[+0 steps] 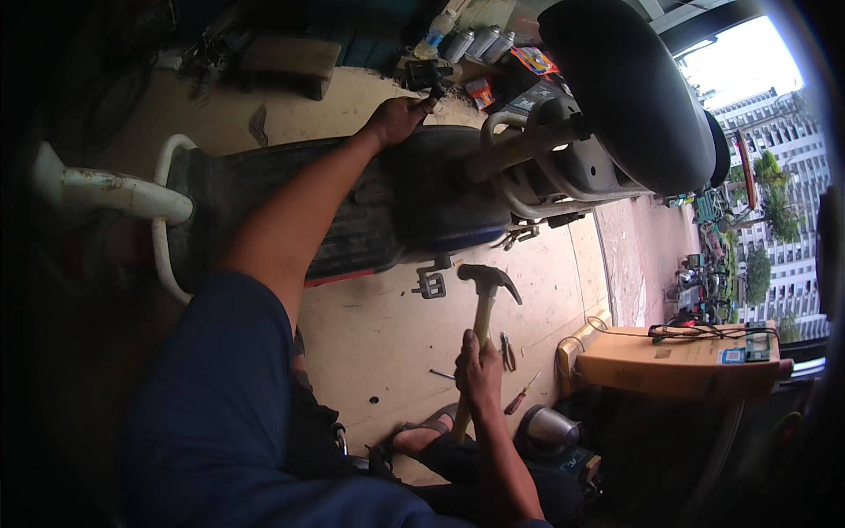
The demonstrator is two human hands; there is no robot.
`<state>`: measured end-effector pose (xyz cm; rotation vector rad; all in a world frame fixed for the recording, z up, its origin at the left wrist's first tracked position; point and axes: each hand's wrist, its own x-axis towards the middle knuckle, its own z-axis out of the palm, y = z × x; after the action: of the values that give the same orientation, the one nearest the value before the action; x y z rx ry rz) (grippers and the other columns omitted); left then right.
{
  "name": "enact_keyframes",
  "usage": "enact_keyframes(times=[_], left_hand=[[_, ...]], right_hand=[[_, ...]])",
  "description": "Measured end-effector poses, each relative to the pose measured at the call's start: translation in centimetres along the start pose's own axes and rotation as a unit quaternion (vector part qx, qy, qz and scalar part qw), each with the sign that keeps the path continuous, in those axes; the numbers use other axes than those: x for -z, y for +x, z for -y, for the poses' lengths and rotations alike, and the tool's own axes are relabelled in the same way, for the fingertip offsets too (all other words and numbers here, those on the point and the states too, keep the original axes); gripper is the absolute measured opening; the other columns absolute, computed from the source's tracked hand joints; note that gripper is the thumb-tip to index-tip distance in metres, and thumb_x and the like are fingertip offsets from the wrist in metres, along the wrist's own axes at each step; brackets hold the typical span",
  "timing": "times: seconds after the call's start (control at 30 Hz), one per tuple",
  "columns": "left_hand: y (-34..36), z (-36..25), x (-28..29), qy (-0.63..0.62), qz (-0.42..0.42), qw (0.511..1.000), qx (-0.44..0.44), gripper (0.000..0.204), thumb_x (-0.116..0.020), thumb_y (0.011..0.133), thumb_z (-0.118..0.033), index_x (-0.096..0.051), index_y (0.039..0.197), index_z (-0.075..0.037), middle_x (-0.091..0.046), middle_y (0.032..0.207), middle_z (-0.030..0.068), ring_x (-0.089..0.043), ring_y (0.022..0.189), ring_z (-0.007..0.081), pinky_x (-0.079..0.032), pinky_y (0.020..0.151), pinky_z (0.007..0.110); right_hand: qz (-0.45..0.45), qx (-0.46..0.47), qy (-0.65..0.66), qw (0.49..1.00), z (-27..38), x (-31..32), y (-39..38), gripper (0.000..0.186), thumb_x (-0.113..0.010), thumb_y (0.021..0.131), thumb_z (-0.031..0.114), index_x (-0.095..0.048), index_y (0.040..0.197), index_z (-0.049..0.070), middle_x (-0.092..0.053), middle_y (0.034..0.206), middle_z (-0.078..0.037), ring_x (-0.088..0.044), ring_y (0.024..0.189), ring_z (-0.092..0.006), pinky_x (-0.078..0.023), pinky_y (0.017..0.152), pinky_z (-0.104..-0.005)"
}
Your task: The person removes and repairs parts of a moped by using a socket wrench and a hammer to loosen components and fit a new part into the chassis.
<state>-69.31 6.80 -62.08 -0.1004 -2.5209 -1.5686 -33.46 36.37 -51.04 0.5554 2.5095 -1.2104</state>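
Note:
My right hand (478,371) grips a claw hammer (484,289) by its pale handle, head up, below the bike's body. My left hand (398,121) reaches over the dark bike body (343,207), its fingers closed round a small black part (429,84) on the far side, perhaps a pedal crank. The bike lies across the view, with a pale tube frame (123,194) at the left and a black seat (629,97) at the upper right. A near-side pedal (430,284) hangs beside the hammer head.
Pliers (507,350), a screwdriver (522,395) and a steel pot-like object (550,429) lie low right. An orange box (660,361) with cables stands at right. Spray cans (482,44) and a low wooden bench (286,62) are at the back; parked bikes and buildings show outside.

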Motion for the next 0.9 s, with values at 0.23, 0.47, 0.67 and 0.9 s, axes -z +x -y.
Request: enact_keyframes(times=[0.23,0.47,0.67,0.9], left_hand=[[-1.2,0.2,0.4,-0.026,-0.006,1.0,-0.004,0.072,-0.041,0.099,-0.068,-0.074,0.108,-0.006,-0.072,0.11,0.0178,-0.065,0.111,0.0298,-0.045,0.1,0.037],[0.1,-0.5,-2.2,0.005,-0.038,0.999,-0.037,0.069,-0.043,0.099,-0.068,-0.075,0.108,-0.008,-0.073,0.109,0.0165,-0.066,0.11,0.0302,-0.044,0.102,0.039],[-0.5,0.5,-0.1,0.006,0.006,1.0,0.003,0.072,-0.042,0.099,-0.067,-0.073,0.112,-0.004,-0.072,0.111,0.0174,-0.066,0.111,0.0285,-0.046,0.099,0.036],[-0.9,-0.1,-0.4,-0.022,-0.003,1.0,-0.009,0.071,-0.043,0.098,-0.068,-0.074,0.112,-0.006,-0.073,0.101,0.0144,-0.067,0.101,0.023,-0.047,0.095,0.034]], right_hand=[[-0.154,0.316,0.27,0.896,6.4,6.4,-2.7,0.038,-0.041,0.11,0.032,-0.048,0.081,0.009,-0.042,0.059,0.003,-0.033,0.043,-0.002,-0.025,0.037,-0.0196],[-0.037,0.109,-0.071,0.991,-1.0,2.8,-0.3,0.025,-0.054,0.104,0.023,-0.058,0.094,0.001,-0.05,0.064,-0.001,-0.048,0.056,-0.0098,-0.036,0.05,-0.0281],[-0.205,0.326,0.272,0.882,9.3,8.0,-3.6,0.03,-0.049,0.107,0.018,-0.044,0.079,0.009,-0.039,0.058,0.003,-0.033,0.046,-0.0027,-0.026,0.041,-0.0194],[-0.145,0.062,0.273,0.949,-8.1,-2.7,-3.2,0.022,-0.058,0.104,0.021,-0.056,0.085,0.008,-0.048,0.062,0.003,-0.044,0.049,-0.0047,-0.034,0.045,-0.0211]])
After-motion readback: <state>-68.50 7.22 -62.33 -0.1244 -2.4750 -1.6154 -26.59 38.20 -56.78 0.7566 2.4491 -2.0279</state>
